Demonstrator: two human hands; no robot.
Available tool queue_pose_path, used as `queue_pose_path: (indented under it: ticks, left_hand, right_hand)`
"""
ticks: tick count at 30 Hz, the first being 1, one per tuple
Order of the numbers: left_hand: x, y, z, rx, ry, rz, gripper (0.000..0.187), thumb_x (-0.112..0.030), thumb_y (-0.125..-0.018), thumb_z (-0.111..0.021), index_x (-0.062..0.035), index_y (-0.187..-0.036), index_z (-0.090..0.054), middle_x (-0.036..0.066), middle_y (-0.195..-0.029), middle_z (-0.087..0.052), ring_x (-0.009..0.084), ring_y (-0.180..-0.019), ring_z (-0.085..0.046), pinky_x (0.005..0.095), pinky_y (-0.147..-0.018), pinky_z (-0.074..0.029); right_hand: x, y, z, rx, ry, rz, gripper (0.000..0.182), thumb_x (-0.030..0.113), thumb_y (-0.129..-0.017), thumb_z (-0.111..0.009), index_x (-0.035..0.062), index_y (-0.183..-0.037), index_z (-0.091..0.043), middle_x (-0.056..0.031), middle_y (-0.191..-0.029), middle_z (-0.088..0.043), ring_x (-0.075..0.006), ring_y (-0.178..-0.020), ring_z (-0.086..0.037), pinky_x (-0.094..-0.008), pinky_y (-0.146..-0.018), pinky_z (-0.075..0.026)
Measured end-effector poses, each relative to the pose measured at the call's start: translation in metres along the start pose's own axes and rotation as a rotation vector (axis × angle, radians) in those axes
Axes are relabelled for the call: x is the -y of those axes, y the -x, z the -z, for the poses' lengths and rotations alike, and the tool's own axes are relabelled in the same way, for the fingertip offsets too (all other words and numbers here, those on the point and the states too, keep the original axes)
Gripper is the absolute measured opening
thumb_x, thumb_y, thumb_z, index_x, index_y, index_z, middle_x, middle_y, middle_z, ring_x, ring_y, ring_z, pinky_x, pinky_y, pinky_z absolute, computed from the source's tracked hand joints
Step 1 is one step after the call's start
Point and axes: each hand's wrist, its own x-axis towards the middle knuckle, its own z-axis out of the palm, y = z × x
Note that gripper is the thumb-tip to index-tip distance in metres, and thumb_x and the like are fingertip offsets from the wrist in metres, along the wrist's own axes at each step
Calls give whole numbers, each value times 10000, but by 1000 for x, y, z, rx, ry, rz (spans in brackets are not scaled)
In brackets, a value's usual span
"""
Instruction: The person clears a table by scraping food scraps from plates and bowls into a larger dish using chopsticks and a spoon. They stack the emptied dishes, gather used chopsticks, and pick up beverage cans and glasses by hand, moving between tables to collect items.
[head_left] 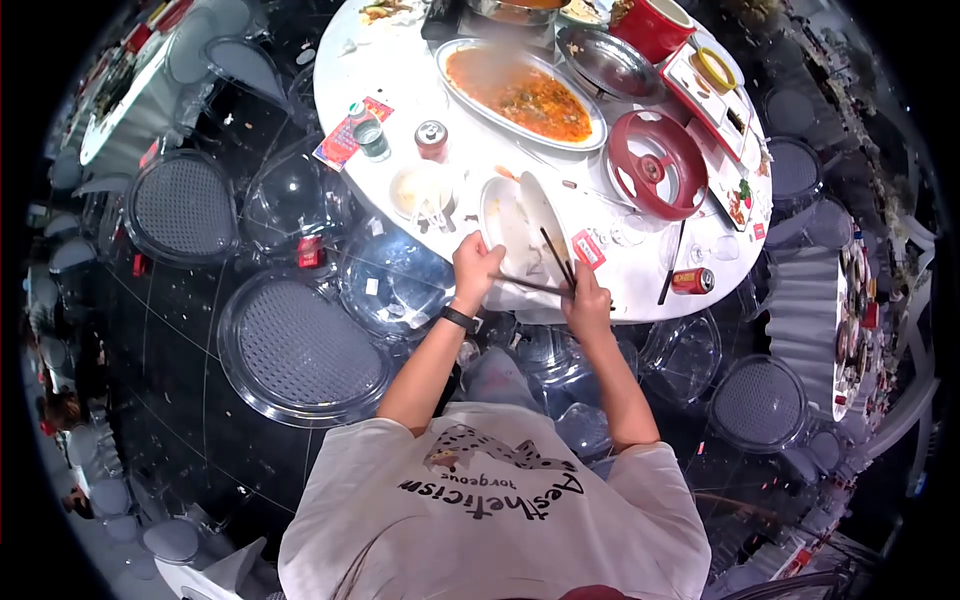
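left hand (477, 266) is pinching the white oval plate (506, 228), right hand (588, 301) grips dark chopsticks (554, 252); plate's probably stiff, greasy, chippable, so I'd grab the rim

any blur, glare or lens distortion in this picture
Head view: blurred patch over the oval platter; head view: white tablecloth brightly lit, floor dark; head view: left hand and right hand fairly clear; head view: fisheye curving near edges, black corners.
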Motion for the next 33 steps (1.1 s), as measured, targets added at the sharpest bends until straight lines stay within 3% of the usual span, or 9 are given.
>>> queue_pose_path:
  ticks: [3, 9, 12, 13, 14, 16, 21, 25, 33]
  left_hand:
    - [5, -4, 12, 4, 60, -11, 192, -87, -732, -644, 1, -689, -479, 6, -567, -444, 92, -507, -439, 268, -440, -413]
    - [-11, -10, 40, -53, -113, -57, 96, -38, -744, -598, 15, -777, -524, -10, -619, -492, 81, -523, -516, 254, -445, -471]
    - [-5, -12, 47, -44, 18, 16, 110, -31, -753, -580, 24, -844, -554, 2, -663, -529, 92, -543, -541, 250, -441, -464]
    - [-4, -11, 49, 8, 125, 50, 212, -28, -762, -570, 17, -968, -580, 29, -779, -596, 111, -613, -587, 244, -488, -477]
    - [-1, -7, 52, 35, 221, 113, 246, -27, -764, -569, 13, -1006, -578, 36, -820, -607, 118, -651, -599, 244, -513, -483]
    - [-14, 5, 55, 94, 414, 241, 315, -25, -768, -567, 3, -1081, -574, 51, -902, -629, 131, -727, -623, 246, -565, -494]
    - [-8, 37, 61, 238, 639, 346, 364, 6, -782, -553, 33, -1144, -531, 87, -1036, -633, 169, -915, -629, 282, -757, -520]
    - [-5, 61, 69, 256, 701, 376, 431, 32, -775, -568, 58, -1199, -491, 130, -1150, -599, 208, -1025, -607, 323, -894, -501]
    - [-19, 87, 68, 361, 486, 272, 486, 72, -747, -519, 84, -1230, -469, 157, -1178, -589, 220, -1064, -591, 335, -930, -473]
  right_hand:
    - [-23, -14, -3, 61, 138, -50, 355, 31, -701, -660, 27, -998, -465, -171, -849, -570, -375, -566, -577, -456, -490, -471]
    - [-12, -30, 16, -59, 40, -223, 317, -20, -708, -626, 23, -993, -494, -175, -844, -606, -399, -652, -604, -448, -578, -505]
    - [-26, -38, 7, -236, -330, -671, 170, 58, -833, -561, -11, -985, -531, -141, -684, -605, -248, -494, -581, -362, -503, -474]
    - [-14, -44, 26, -244, -803, -897, 202, 117, -880, -534, -59, -979, -546, -34, -612, -543, -117, -429, -474, -277, -425, -391]
    - [-25, -37, 24, -229, -1038, -887, 172, 113, -869, -544, -33, -955, -572, -10, -603, -525, -62, -379, -378, -219, -369, -292]
    - [-18, -31, 24, -213, -1207, -962, 117, 88, -862, -540, -26, -848, -561, -13, -553, -505, -88, -348, -367, -242, -349, -259]
    - [-15, -11, 12, -14, -1208, -1015, 118, 107, -856, -593, -7, -865, -566, -9, -578, -509, -78, -365, -386, -230, -344, -265]
    - [-12, -5, 18, 227, -1002, -990, 196, 105, -823, -668, 0, -943, -556, 0, -599, -518, -66, -378, -393, -219, -344, -272]
    - [-24, 24, 20, 299, -1093, -1085, 380, 206, -808, -721, 13, -1079, -537, 18, -608, -509, -48, -364, -351, -217, -330, -243]
